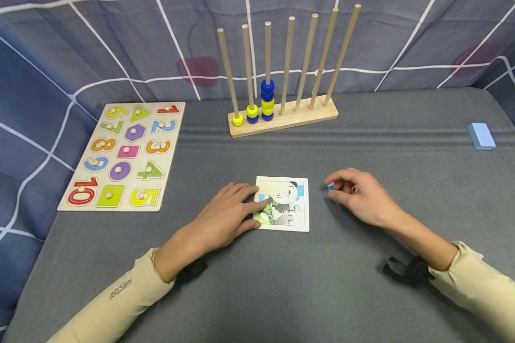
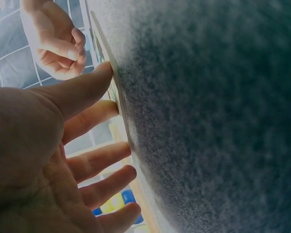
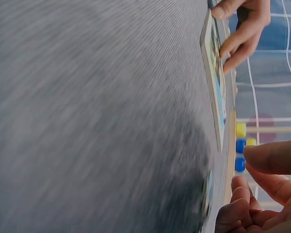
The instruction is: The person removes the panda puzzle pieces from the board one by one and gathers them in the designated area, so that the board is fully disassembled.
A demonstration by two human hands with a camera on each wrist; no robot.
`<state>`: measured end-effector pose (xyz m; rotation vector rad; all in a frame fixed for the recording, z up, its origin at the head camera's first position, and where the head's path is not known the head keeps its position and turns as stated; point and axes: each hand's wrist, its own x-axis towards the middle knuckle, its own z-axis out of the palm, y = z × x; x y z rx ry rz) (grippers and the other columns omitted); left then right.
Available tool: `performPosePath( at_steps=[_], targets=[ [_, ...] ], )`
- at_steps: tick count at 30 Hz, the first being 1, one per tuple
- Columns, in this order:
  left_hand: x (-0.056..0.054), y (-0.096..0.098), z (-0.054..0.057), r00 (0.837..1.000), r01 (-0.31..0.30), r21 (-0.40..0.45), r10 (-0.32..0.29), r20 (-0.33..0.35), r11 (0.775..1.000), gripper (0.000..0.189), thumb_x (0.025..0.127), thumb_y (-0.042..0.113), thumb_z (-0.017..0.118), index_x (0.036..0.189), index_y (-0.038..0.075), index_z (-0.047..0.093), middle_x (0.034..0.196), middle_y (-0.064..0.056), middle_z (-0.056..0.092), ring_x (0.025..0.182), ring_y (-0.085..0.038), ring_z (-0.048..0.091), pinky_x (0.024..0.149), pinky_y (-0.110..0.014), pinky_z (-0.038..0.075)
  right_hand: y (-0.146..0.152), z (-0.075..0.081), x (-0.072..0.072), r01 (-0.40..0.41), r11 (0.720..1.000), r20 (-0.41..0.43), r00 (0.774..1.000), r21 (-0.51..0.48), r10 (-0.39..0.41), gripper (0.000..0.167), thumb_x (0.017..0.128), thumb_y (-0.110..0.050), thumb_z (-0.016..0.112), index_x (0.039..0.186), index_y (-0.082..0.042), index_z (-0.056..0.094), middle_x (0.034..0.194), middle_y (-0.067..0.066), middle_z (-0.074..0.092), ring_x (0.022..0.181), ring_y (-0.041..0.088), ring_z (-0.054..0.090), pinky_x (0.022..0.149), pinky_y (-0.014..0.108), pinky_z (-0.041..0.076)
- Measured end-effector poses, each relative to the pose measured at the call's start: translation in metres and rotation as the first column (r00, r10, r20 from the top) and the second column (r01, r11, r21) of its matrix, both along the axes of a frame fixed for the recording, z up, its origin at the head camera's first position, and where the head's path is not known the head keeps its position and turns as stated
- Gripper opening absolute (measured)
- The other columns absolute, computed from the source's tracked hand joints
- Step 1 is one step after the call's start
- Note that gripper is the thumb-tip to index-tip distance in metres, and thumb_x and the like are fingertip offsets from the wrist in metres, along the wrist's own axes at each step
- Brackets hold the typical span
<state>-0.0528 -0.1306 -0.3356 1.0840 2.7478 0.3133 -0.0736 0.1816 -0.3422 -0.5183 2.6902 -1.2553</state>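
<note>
A square jigsaw puzzle with a panda picture lies flat in its pale frame. Bare pale board shows at its lower right. My left hand rests at the puzzle's left edge, fingers extended; its thumb touches the rim and one finger reaches onto the picture. Right of the puzzle, my right hand hovers low over the table, thumb and fingers bent. A small blue puzzle piece shows between its fingertips in the head view. In the right wrist view that piece lies on the table below the fingers, apart from them.
A wooden stacking rack with upright pegs and yellow and blue beads stands behind the puzzle. At the left lies a number and shape knob board. A light blue block sits at the far right. Checked cloth hangs behind the grey table.
</note>
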Motion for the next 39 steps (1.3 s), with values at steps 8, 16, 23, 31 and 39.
performPosePath(
  at_steps=[8, 16, 23, 31, 39],
  targets=[
    [0.000, 0.000, 0.000, 1.000, -0.003, -0.006, 0.003, 0.012, 1.000, 0.045, 0.095, 0.034, 0.067, 0.135, 0.013, 0.063, 0.142, -0.015, 0.050, 0.133, -0.032, 0.042, 0.113, -0.052, 0.027, -0.034, -0.001, -0.009, -0.046, 0.999, 0.025, 0.999, -0.005, 0.046, 0.017, 0.089, -0.001, 0.068, 0.106, -0.002, 0.070, 0.088, 0.005, 0.058, 0.071, 0.018, 0.049, 0.062, 0.028, 0.039],
    [-0.002, 0.000, 0.000, 1.000, 0.006, -0.012, -0.006, 0.010, 1.000, 0.045, 0.095, 0.034, 0.067, 0.134, 0.013, 0.064, 0.141, -0.014, 0.050, 0.132, -0.031, 0.043, 0.112, -0.051, 0.028, -0.052, -0.007, -0.018, -0.082, 0.996, 0.023, 0.996, 0.029, 0.081, 0.023, 0.089, -0.003, 0.069, 0.112, 0.001, 0.069, 0.088, 0.007, 0.059, 0.068, 0.017, 0.049, 0.063, 0.032, 0.039],
    [-0.002, 0.000, 0.000, 1.000, 0.000, -0.015, 0.001, 0.021, 1.000, 0.045, 0.095, 0.034, 0.067, 0.134, 0.013, 0.063, 0.142, -0.015, 0.050, 0.133, -0.032, 0.042, 0.113, -0.053, 0.027, -0.057, -0.010, -0.021, -0.082, 0.995, 0.047, 0.996, 0.065, 0.079, 0.024, 0.089, -0.005, 0.068, 0.112, 0.001, 0.069, 0.088, 0.007, 0.057, 0.070, 0.017, 0.047, 0.065, 0.034, 0.038],
    [-0.001, -0.001, 0.000, 1.000, -0.008, -0.015, 0.008, 0.022, 1.000, 0.044, 0.096, 0.034, 0.066, 0.134, 0.013, 0.063, 0.142, -0.015, 0.049, 0.133, -0.033, 0.042, 0.113, -0.052, 0.027, -0.059, -0.011, -0.022, -0.094, 0.991, 0.054, 0.995, 0.096, 0.089, 0.025, 0.088, -0.006, 0.071, 0.112, 0.001, 0.069, 0.088, 0.008, 0.055, 0.071, 0.018, 0.047, 0.065, 0.034, 0.037],
    [-0.001, 0.000, -0.001, 1.000, -0.008, -0.013, 0.009, 0.030, 1.000, 0.044, 0.096, 0.034, 0.066, 0.135, 0.013, 0.063, 0.143, -0.015, 0.049, 0.133, -0.033, 0.042, 0.113, -0.052, 0.026, -0.060, -0.010, -0.022, -0.094, 0.989, 0.061, 0.994, 0.115, 0.087, 0.025, 0.087, -0.004, 0.072, 0.111, 0.001, 0.069, 0.088, 0.008, 0.054, 0.072, 0.019, 0.047, 0.065, 0.034, 0.037]
  ],
)
